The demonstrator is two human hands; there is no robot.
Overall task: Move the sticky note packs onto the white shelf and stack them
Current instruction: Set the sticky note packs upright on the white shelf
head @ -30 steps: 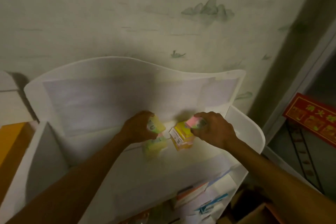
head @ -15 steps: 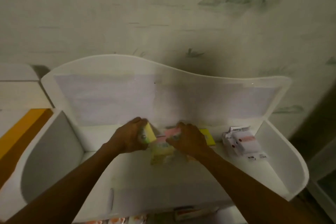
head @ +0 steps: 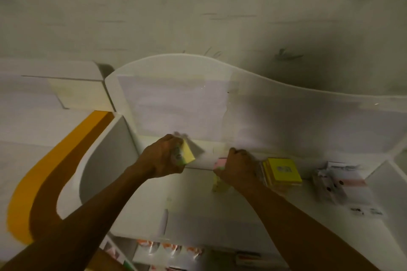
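Hands (head: 164,158) shifted left; white boxes (head: 334,179) right.

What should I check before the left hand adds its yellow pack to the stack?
1. Left hand grips yellow pack: ok.
2. Right hand steadies the stack, on pink pack: ok.
3. Stack top free for another pack: not ok, right hand covers it.
4. Stack squarely aligned: cannot tell, hand hides it.
5. White shelf has room around the stack: ok.
6. Yellow box clear of the stack: cannot tell.
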